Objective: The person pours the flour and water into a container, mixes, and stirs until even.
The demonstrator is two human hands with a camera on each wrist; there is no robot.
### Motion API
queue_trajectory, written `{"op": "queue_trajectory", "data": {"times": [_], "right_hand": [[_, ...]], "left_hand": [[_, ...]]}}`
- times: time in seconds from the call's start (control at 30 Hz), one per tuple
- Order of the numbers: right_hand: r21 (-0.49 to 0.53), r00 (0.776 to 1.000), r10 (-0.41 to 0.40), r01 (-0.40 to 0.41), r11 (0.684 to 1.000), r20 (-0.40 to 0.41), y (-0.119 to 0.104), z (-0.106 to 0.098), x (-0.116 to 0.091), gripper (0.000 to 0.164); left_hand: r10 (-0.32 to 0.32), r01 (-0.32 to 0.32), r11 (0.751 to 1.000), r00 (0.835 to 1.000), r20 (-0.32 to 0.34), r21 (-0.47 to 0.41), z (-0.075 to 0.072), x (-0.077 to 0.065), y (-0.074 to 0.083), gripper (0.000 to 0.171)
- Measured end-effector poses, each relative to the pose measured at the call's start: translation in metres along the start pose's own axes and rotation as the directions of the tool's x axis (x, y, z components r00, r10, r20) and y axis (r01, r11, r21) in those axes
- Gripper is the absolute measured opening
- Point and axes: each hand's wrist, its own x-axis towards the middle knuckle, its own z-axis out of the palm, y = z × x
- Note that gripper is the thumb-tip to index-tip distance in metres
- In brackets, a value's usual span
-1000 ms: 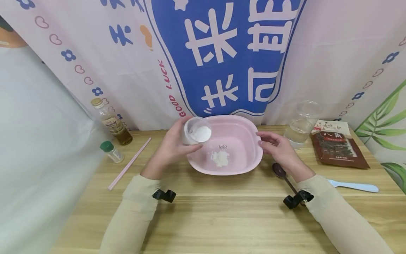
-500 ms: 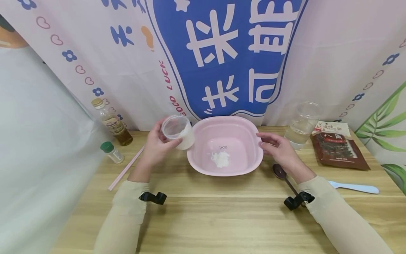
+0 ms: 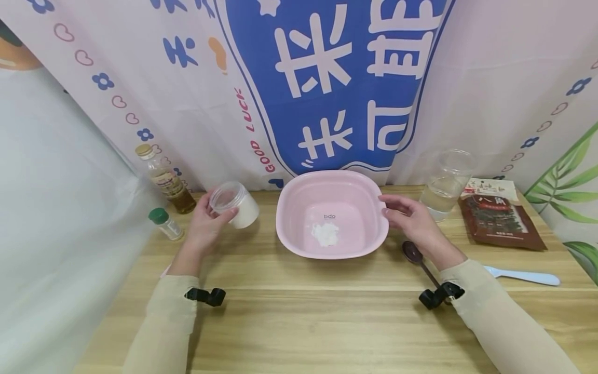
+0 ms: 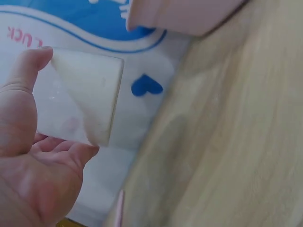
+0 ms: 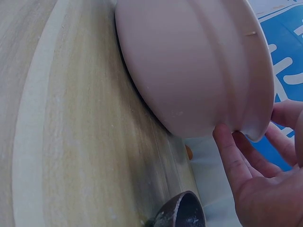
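My left hand (image 3: 201, 228) grips a clear plastic tub (image 3: 246, 210) of white powder, left of the pink basin (image 3: 285, 244). The tub is tilted, and in the left wrist view the powder (image 4: 92, 90) slopes along one side. It appears to hang just above the table. A small heap of white powder (image 3: 325, 234) lies on the basin's floor, near the front left. My right hand (image 3: 413, 221) holds the basin's right rim. In the right wrist view its fingers (image 5: 232, 158) touch the basin's outer wall just below the lip.
An oil bottle (image 3: 175, 192) and a green-capped shaker (image 3: 165, 226) stand at left. Pink chopsticks (image 4: 119, 210) lie mostly hidden under my left forearm. At right are a glass of water (image 3: 439, 195), a brown spice packet (image 3: 502, 223), a dark spoon (image 3: 412, 253) and a light-blue handled utensil (image 3: 528, 275).
My left hand has carried the tub from over the basin to the left and lowered it. The right hand stays on the basin's rim. The powder heap looks the same.
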Motion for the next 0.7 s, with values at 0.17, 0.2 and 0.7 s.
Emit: {"op": "queue_trajectory", "data": {"times": [0.17,0.2,0.7], "right_hand": [[0.018,1.0,-0.007,0.007,1.0,0.001,0.0,0.0,0.0,0.049],[0.022,1.0,-0.008,0.008,1.0,0.003,0.0,0.0,0.0,0.049],[0.002,1.0,-0.015,0.015,1.0,-0.005,-0.001,-0.001,-0.002,0.048]], "left_hand": [[-0.035,0.035,0.998,0.999,0.002,0.058,-0.008,0.003,-0.014,0.09],[-0.04,0.039,0.997,0.999,0.006,0.061,-0.009,0.003,-0.016,0.092],[-0.045,0.035,0.993,0.995,0.091,0.109,-0.013,0.016,-0.036,0.099]]}}
